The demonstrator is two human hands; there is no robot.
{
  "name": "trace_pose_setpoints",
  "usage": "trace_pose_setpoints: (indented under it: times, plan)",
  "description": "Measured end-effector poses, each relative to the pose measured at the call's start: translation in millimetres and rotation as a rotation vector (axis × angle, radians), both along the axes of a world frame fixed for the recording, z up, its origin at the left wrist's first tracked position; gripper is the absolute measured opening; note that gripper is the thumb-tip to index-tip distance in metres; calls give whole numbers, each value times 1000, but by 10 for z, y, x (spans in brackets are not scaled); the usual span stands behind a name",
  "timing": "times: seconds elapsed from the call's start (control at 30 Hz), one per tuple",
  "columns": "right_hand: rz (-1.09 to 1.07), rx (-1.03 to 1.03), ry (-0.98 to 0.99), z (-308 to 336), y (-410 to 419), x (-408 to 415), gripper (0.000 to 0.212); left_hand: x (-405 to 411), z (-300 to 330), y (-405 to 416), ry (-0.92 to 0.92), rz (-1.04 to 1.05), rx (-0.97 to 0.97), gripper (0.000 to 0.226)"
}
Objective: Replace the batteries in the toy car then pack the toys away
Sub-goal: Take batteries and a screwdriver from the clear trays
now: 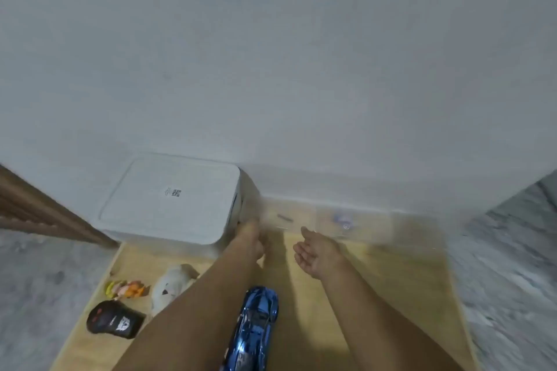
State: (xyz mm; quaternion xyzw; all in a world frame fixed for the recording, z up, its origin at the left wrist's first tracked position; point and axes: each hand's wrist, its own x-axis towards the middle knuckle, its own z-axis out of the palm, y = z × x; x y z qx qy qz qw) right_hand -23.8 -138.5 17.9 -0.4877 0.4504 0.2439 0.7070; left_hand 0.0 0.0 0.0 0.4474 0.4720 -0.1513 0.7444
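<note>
My right hand (313, 253) hovers palm-up, fingers loosely spread, left hand (251, 239) too blurred to tell, while the blue toy car (256, 325) at six o'clock looks glossy, slippery, light and rigid, so I'd grip its flanks

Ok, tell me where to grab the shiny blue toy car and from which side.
Grip the shiny blue toy car across its narrow middle, coming down from above. It lies lengthwise on the wooden board between the forearms, roof up, so thumb and fingers can span its sides. The right hand, open palm-up nearby, looks best placed.
</note>
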Motion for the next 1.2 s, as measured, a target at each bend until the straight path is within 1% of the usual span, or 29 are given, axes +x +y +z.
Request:
trace_pose_setpoints:
  times: [0.07,0.2,0.43,0.6,0.83,0.93,1.03,1.13,1.2]
  plan:
    - [-5,17,30,-56,33,65,43,64,-78,19,22,63,-7,30]
    - [-52,32,30,-146,73,152,35,104,-78,28,-11,106,-18,21]
    - [-57,-1,25,-219,94,234,30,183,-108,-18,-46,175,-36,26]
    - [-45,-19,28,-255,112,247,31,221,-122,-27,-37,237,-55,38]
    - [-20,-30,15,-259,122,232,35,207,-77,-47,-41,269,-80,37]
    - [-29,-25,15,-237,23,202,33,189,-45,-70,-41,232,-50,36]
    - [-77,-39,35,-237,-187,141,26,146,22,-216,1,162,-9,28]
    - [-175,-103,48,-245,-498,55,9,52,27,-512,34,35,0,32]
    - [-285,-124,36,-231,-733,-6,6,-15,-15,-750,63,-2,7,34]
